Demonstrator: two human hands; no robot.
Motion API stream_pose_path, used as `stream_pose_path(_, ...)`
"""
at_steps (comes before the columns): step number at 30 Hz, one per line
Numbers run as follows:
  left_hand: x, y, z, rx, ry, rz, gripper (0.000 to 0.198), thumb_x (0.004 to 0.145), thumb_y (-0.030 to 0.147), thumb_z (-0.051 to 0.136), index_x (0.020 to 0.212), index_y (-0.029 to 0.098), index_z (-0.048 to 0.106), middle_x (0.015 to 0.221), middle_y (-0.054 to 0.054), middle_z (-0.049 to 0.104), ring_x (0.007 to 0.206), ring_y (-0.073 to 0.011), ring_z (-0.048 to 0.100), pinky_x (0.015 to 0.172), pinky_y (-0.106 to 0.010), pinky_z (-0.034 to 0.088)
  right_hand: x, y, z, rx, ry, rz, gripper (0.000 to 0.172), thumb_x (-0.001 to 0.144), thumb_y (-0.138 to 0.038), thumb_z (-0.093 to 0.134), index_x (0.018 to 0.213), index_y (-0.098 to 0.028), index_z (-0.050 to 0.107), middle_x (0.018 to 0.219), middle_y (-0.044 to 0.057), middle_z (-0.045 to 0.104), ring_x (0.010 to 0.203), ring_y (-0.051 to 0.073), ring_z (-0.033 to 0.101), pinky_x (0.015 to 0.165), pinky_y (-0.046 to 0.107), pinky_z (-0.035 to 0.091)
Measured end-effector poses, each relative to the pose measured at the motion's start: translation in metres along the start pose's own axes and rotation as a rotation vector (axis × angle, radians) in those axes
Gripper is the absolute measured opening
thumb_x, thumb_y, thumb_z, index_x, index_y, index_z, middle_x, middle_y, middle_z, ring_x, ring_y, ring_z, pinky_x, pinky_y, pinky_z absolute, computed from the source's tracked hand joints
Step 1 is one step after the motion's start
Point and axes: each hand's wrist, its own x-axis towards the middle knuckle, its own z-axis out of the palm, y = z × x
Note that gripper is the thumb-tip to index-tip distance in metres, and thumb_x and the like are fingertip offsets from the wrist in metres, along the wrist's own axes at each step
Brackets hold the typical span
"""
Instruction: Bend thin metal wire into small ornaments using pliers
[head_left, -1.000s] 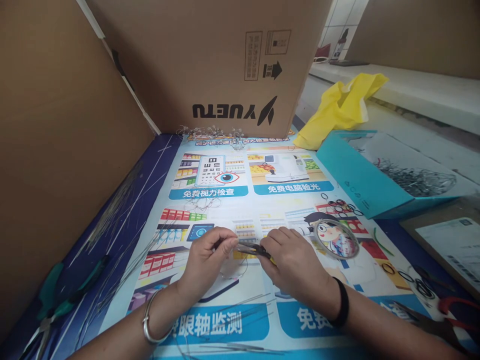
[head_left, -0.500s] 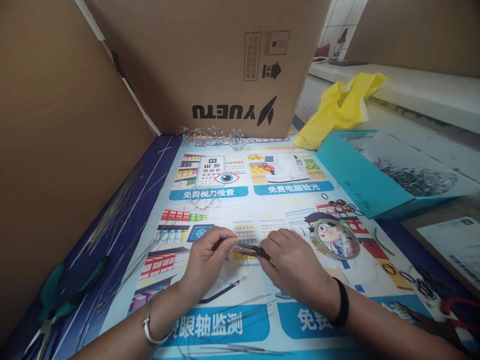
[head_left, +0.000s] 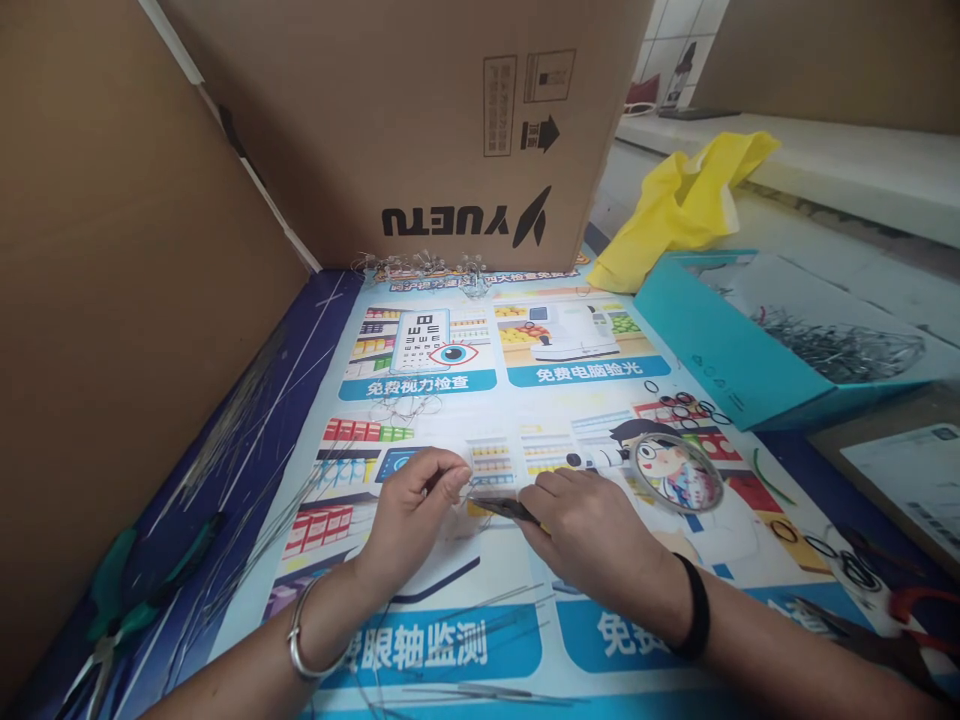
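Pliers (head_left: 504, 506) with dark metal jaws are gripped in my right hand (head_left: 596, 525); the handles are mostly hidden in my palm. Their jaws point left, reaching the fingertips of my left hand (head_left: 416, 515). Thumb and forefinger of that hand are pinched together on a thin wire (head_left: 471, 488), whose shape is hard to make out. Below both hands, several loose straight wires (head_left: 487, 615) lie across the printed sheet (head_left: 517, 560). A twisted wire piece (head_left: 407, 408) rests beyond my left hand.
Green-handled pliers (head_left: 112, 600) lie at the left, near long wires (head_left: 232, 420). To the right are a round clear dish (head_left: 679, 475), black rings (head_left: 686, 400), a teal box (head_left: 750, 340) of wire pieces and red-handled pliers (head_left: 926, 605). Cardboard (head_left: 420, 120) stands behind.
The pliers have turned slightly at my left fingertips. A wire loop that hung below my left hand no longer shows clearly. The whole view has shifted a little.
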Motion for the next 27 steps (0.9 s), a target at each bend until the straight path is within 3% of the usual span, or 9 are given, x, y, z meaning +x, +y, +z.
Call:
stream_pose_path(12, 0.0061, 0.0025, -0.0062, -0.079, -0.063, -0.133, 0.02, 0.081, 0.035, 0.057, 0.072, 0.017, 0.059, 0.06, 0.003, 0.05, 0.055, -0.009, 0.043, 0.051, -0.02, 0.036, 0.0008, 0.0011, -0.0003, -0.006, -0.025, 0.039, 0.011, 0.078, -0.023, 0.058, 0.071, -0.017, 0.064, 0.068, 0.004, 0.064, 0.061, 0.016, 0.055, 0.055, 0.028, 0.026)
stream_pose_path(27, 0.0097, 0.0002, -0.0078, -0.002, -0.092, -0.072, 0.02, 0.081, 0.033, 0.056, 0.07, 0.017, 0.06, 0.063, 0.001, 0.054, 0.058, -0.0097, 0.045, 0.053, -0.02, 0.038, 0.001, 0.0021, -0.0008, -0.002, -0.061, 0.071, 0.012, 0.08, -0.025, 0.058, 0.074, -0.017, 0.065, 0.07, 0.004, 0.065, 0.063, 0.017, 0.056, 0.054, 0.028, 0.027)
